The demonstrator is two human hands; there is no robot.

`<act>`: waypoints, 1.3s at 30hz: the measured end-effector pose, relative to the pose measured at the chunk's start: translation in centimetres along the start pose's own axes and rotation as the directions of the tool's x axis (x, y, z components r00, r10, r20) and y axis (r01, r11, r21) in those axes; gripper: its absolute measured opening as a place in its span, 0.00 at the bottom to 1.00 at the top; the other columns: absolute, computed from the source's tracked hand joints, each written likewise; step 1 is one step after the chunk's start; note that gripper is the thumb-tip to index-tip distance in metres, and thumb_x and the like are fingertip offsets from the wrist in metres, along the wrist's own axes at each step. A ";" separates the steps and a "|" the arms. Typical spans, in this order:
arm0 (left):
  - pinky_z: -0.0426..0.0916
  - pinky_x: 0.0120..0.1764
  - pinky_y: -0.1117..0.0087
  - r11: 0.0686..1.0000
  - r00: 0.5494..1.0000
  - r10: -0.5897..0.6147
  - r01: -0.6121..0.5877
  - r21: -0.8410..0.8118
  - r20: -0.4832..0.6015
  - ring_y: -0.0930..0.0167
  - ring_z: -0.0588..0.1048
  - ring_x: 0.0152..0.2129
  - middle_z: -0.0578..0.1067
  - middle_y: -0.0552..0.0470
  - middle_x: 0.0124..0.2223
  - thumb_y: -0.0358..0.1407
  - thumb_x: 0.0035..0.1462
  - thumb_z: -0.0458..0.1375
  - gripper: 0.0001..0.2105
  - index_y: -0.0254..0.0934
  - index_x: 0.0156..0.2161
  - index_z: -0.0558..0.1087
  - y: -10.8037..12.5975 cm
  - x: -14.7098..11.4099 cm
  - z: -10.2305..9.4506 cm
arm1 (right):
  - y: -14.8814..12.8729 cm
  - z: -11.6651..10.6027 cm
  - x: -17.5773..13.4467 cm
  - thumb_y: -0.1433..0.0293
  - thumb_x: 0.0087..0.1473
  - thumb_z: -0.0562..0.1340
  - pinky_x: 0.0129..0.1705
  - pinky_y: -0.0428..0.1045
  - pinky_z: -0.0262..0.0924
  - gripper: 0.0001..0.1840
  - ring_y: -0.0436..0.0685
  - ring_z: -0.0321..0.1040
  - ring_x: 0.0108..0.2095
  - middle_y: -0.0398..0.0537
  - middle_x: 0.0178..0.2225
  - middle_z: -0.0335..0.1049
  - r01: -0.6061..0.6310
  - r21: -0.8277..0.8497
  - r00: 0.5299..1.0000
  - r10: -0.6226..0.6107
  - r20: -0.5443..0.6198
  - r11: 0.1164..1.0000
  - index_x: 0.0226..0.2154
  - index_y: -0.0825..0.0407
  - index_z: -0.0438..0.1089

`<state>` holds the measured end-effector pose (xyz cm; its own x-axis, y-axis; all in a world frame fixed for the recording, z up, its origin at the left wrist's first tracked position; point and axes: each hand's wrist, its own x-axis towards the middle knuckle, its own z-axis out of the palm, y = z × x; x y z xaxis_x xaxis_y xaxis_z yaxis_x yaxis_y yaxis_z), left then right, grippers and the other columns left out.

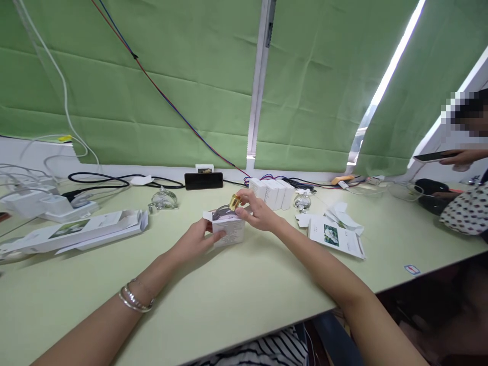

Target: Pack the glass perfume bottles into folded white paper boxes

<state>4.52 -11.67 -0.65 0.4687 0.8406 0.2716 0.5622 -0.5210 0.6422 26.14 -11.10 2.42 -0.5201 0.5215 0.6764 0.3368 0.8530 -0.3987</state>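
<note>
In the middle of the table, my left hand [200, 236] is closed round the side of a small white box [231, 233], its thumb across the printed front. The box stands upright with its top flaps apart. A rounded, dark-looking bottle [223, 212] shows at its mouth; the lower part is hidden inside. My right hand [259, 211] pinches a shiny gold cap [235, 203] at the top of that bottle. Whether the cap is fixed to the bottle, I cannot tell.
Glass bottles stand behind, one left [163, 198] and one right [303, 201]. Several white boxes [270, 192] line the back near a phone [204, 180]. Opened cartons lie left [80, 231] and right [335, 236]. Cables [125, 179] run along the wall. A person [467, 203] holds a phone at right.
</note>
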 end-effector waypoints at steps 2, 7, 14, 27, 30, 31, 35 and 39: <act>0.68 0.42 0.62 0.999 0.999 0.035 -0.035 -0.010 0.017 0.60 0.74 0.40 0.73 0.43 0.49 0.50 0.54 0.51 0.24 0.34 0.50 0.66 0.1 0.0 0.0 | -0.3 0.0 0.1 0.66 0.58 0.51 0.37 0.50 0.65 0.13 0.53 0.66 0.40 0.50 0.43 0.63 -0.021 0.009 1.000 0.021 0.002 1.000 0.46 0.48 0.51; 0.69 0.42 0.63 0.999 0.999 0.051 -0.051 0.004 0.009 0.61 0.74 0.40 0.72 0.44 0.52 0.48 0.53 0.52 0.22 0.35 0.49 0.68 0.3 -0.2 -0.1 | -0.9 -0.3 0.2 0.65 0.58 0.52 0.35 0.48 0.66 0.11 0.52 0.67 0.39 0.47 0.42 0.66 -0.041 0.033 0.998 0.040 0.047 0.999 0.45 0.47 0.56; 0.69 0.41 0.64 0.999 0.999 0.046 -0.046 0.005 0.017 0.62 0.74 0.39 0.74 0.44 0.48 0.49 0.54 0.51 0.24 0.34 0.50 0.66 0.0 -0.1 0.0 | -0.9 -0.6 0.3 0.61 0.60 0.50 0.37 0.48 0.64 0.15 0.53 0.67 0.42 0.49 0.43 0.68 -0.040 0.042 0.994 0.035 0.105 0.998 0.45 0.50 0.63; 0.70 0.42 0.63 0.999 0.999 0.049 -0.049 0.007 0.009 0.62 0.74 0.41 0.62 0.39 0.60 0.51 0.54 0.51 0.27 0.33 0.53 0.63 -0.6 -0.1 0.2 | 0.0 0.1 -0.1 0.62 0.59 0.53 0.43 0.50 0.59 0.13 0.55 0.64 0.45 0.52 0.44 0.68 -0.062 0.046 0.985 0.053 0.167 0.997 0.39 0.52 0.67; 0.70 0.40 0.63 0.998 0.999 0.054 -0.054 0.019 0.008 0.63 0.74 0.38 0.65 0.41 0.58 0.50 0.54 0.52 0.26 0.35 0.52 0.64 -0.4 -0.2 0.1 | 0.2 0.7 -0.1 0.61 0.60 0.49 0.39 0.49 0.59 0.15 0.53 0.66 0.37 0.48 0.37 0.69 -0.206 0.094 0.974 0.196 0.111 0.974 0.36 0.52 0.66; 0.70 0.40 0.64 0.998 0.998 0.064 -0.064 0.020 0.009 0.64 0.74 0.36 0.67 0.42 0.57 0.50 0.53 0.53 0.25 0.36 0.52 0.65 -0.3 -0.2 0.2 | 0.3 0.9 -0.1 0.62 0.59 0.50 0.38 0.49 0.58 0.13 0.52 0.65 0.36 0.46 0.35 0.69 -0.246 0.107 0.968 0.238 0.081 0.963 0.35 0.52 0.65; 0.71 0.38 0.63 0.996 0.996 0.080 -0.081 -0.027 -0.046 0.65 0.74 0.36 0.66 0.41 0.57 0.47 0.52 0.55 0.29 0.39 0.57 0.59 -0.1 -0.3 0.3 | -0.1 1.6 0.1 0.64 0.52 0.56 0.41 0.50 0.58 0.10 0.53 0.66 0.39 0.43 0.35 0.68 -0.376 0.242 0.919 0.394 -0.028 0.894 0.36 0.50 0.57; 0.70 0.42 0.61 0.994 0.990 0.066 -0.077 -0.083 -0.126 0.62 0.73 0.42 0.59 0.40 0.61 0.48 0.51 0.57 0.36 0.41 0.61 0.49 -0.2 -0.3 0.4 | -0.8 1.5 0.3 0.61 0.44 0.63 0.46 0.55 0.58 0.23 0.57 0.64 0.43 0.48 0.41 0.64 -0.592 0.180 0.777 0.616 -0.130 0.785 0.40 0.50 0.54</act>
<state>4.55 -11.90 -1.19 0.4153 0.8163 0.4015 0.4658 -0.5699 0.6770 24.48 -11.59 2.03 -0.0948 0.9278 0.3607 0.4310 0.3649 -0.8253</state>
